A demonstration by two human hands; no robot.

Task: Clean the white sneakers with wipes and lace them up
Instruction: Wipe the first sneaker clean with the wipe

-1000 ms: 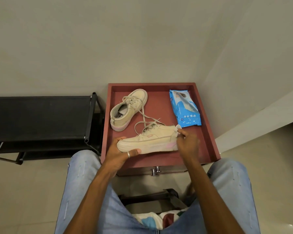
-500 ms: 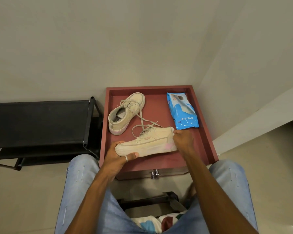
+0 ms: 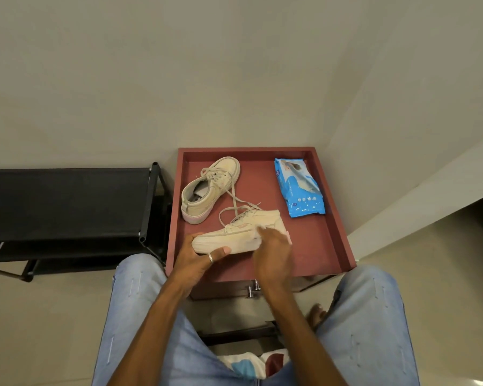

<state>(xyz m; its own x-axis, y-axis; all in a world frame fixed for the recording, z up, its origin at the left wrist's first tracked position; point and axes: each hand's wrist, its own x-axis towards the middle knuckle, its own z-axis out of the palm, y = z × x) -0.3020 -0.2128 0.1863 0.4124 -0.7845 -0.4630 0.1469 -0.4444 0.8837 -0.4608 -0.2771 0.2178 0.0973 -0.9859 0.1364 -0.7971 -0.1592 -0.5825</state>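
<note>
Two cream-white sneakers lie on a red table top (image 3: 313, 246). The near sneaker (image 3: 234, 232) lies on its side with its toe to the left. My left hand (image 3: 198, 257) grips that toe, thumb on the sole. My right hand (image 3: 273, 249) presses against the sneaker's side near the heel and is blurred; a bit of white wipe (image 3: 289, 236) shows at its far edge. The far sneaker (image 3: 209, 190) stands at the back left with loose laces trailing toward the near one. A blue wipes pack (image 3: 299, 188) lies at the back right.
A black shoe rack (image 3: 67, 201) stands to the left of the table. Grey walls close the back and right. My knees in light jeans flank the table's front edge, and a drawer handle (image 3: 253, 289) shows below it.
My right hand has slid from the sneaker's heel end leftward along its side. The left hand keeps its grip on the toe. The camera has tilted slightly.
</note>
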